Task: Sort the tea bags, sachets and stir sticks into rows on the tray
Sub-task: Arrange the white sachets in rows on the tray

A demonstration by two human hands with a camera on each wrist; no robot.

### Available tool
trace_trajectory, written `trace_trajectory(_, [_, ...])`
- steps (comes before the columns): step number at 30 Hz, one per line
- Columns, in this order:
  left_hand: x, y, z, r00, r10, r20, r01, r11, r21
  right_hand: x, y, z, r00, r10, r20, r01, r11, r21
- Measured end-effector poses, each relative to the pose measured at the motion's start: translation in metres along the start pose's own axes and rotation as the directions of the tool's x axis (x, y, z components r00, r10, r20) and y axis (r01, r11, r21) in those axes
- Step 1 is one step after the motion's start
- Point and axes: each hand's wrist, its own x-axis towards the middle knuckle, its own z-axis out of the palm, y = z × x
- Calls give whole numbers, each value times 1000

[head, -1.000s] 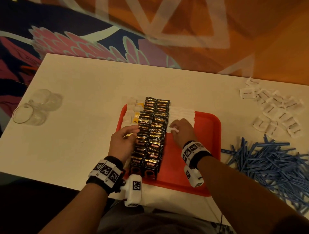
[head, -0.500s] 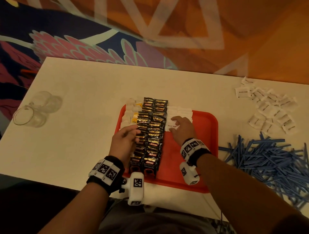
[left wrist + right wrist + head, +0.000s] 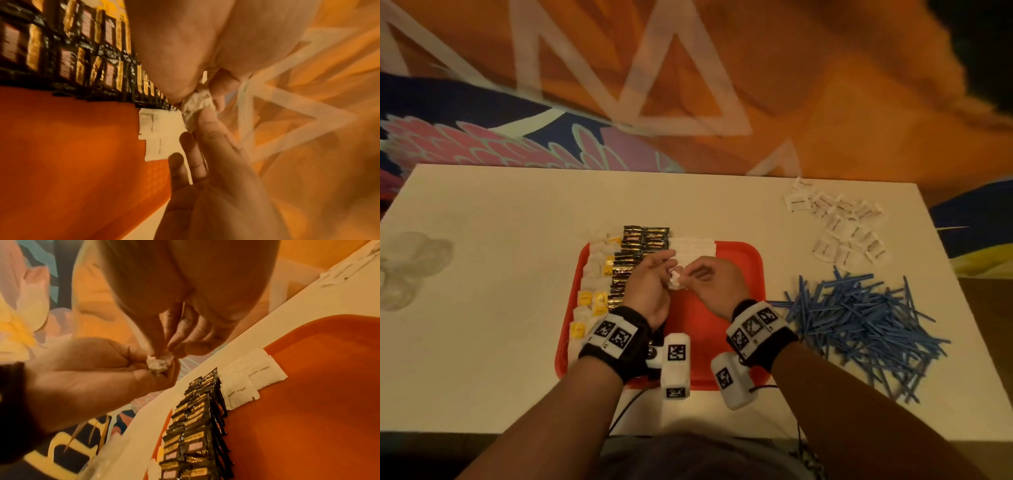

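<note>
White crumpled sachet point(image 3: 676, 278) now lifted off red tray point(image 3: 739, 260), pinched between left hand point(image 3: 650, 287) and right hand point(image 3: 714, 282), together above tray; earlier both hands pressed rows flat. Likely smoothing it before adding to brown sugar row point(image 3: 693, 247).

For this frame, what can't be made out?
- Crumpled white sachet: print unreadable in every view; both hands' fingers cover it.
- Dark packets: near end hidden by the left hand, head view.
- Clear cups: cut by the left edge, blurred.
</note>
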Motion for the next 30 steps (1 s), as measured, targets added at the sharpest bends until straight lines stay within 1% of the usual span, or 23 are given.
trace_trajectory(2, [-3, -2, 7, 999, 12, 41, -12, 1000, 11, -3, 1, -10, 999, 33, -40, -33, 999, 10])
trace_trajectory(4, [-6, -3, 12, 996, 25, 88, -23, 1000, -15, -6, 2, -17, 998, 58, -31, -57, 998, 25])
trace_trajectory(6, [-9, -6, 15, 990, 37, 136, -37, 999, -4, -9, 4, -19, 995, 96, -23, -94, 994, 50])
trace_trajectory(10, [-13, -10, 17, 981, 70, 180, -99, 982, 158, -14, 2, -26, 988, 127, -86, -115, 984, 137])
trace_trajectory(11, [-13, -11, 15, 977, 81, 199, -127, 965, 229, -15, 0, -29, 987, 130, -96, -114, 981, 158])
trace_trajectory(14, [-17, -13, 11, 961, 111, 252, -215, 874, 435, -16, -6, -36, 986, 131, -107, -110, 976, 186])
trace_trajectory(16, [-22, -13, 11, 953, 130, 275, -256, 831, 494, -16, -7, -39, 982, 141, -128, -108, 966, 235])
trace_trajectory(19, [-28, -11, 12, 940, 141, 309, -287, 816, 502, -17, -9, -41, 979, 165, -116, -127, 950, 286])
trace_trajectory(22, [-27, -11, 12, 943, 204, 262, -317, 791, 524, -21, -6, -40, 980, 190, -61, -164, 940, 300])
trace_trajectory(26, [-22, -10, 12, 964, 206, 166, -260, 851, 456, -27, -1, -37, 969, 248, 20, -242, 922, 301])
trace_trajectory(28, [-22, -9, 12, 969, 206, 138, -246, 868, 432, -29, 0, -37, 965, 261, 11, -251, 918, 306])
trace_trajectory(30, [-21, -9, 11, 970, 211, 119, -242, 873, 424, -30, 2, -37, 963, 270, -24, -246, 907, 341])
